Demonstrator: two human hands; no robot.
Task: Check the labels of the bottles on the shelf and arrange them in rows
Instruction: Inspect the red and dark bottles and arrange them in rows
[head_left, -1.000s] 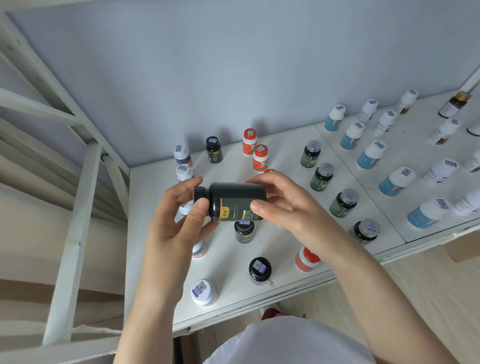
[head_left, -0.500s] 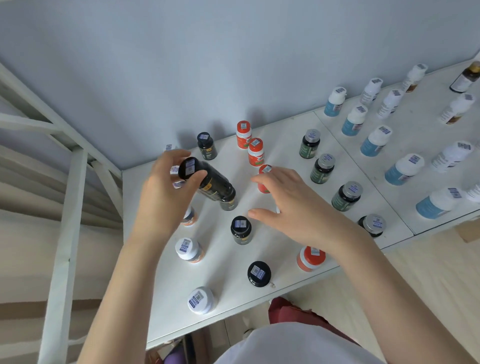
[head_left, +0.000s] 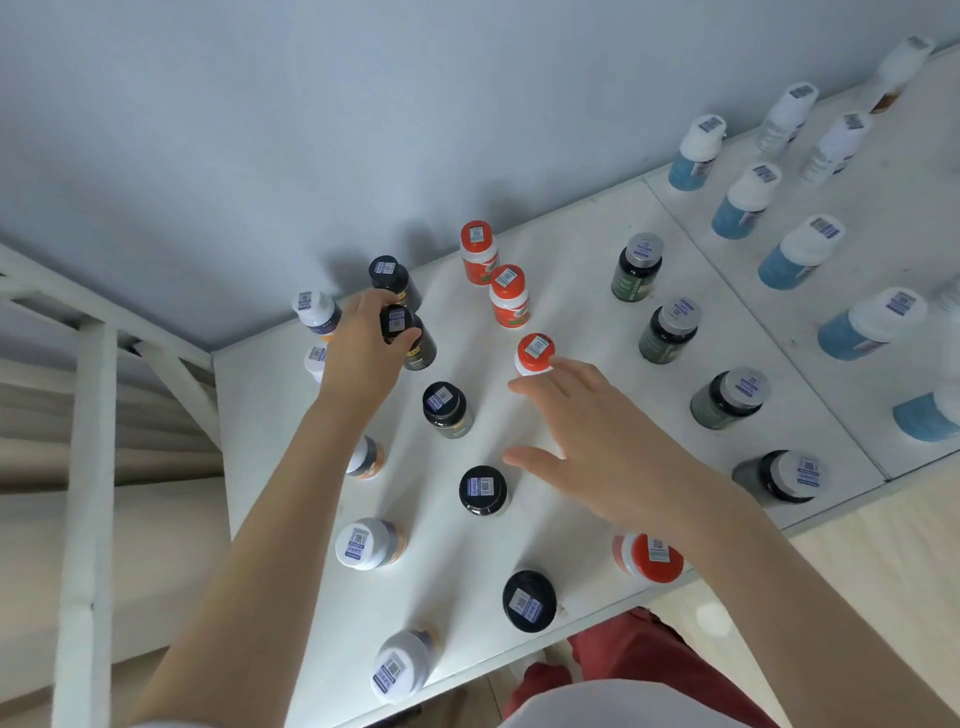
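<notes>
My left hand (head_left: 363, 345) grips a black bottle (head_left: 415, 343) by its cap, upright on the white shelf (head_left: 566, 249), just in front of another black bottle (head_left: 394, 278) near the wall. Three more black bottles (head_left: 445, 408) stand in a column toward the front edge. My right hand (head_left: 597, 441) hovers open above the shelf with fingers spread, its fingertips close to a red-capped bottle (head_left: 535, 353). Two orange bottles (head_left: 509, 293) stand behind that one.
White-capped bottles (head_left: 363, 543) line the left side, partly hidden by my left arm. Dark green bottles (head_left: 670, 330) form a column at right. Blue bottles (head_left: 797, 254) stand on the adjoining shelf panel. An orange bottle (head_left: 649, 556) sits near the front edge under my right forearm.
The black bottle, held sideways in both hands before, has been turned upright and set down at the back by my left hand. My right hand let go and moved off to the right.
</notes>
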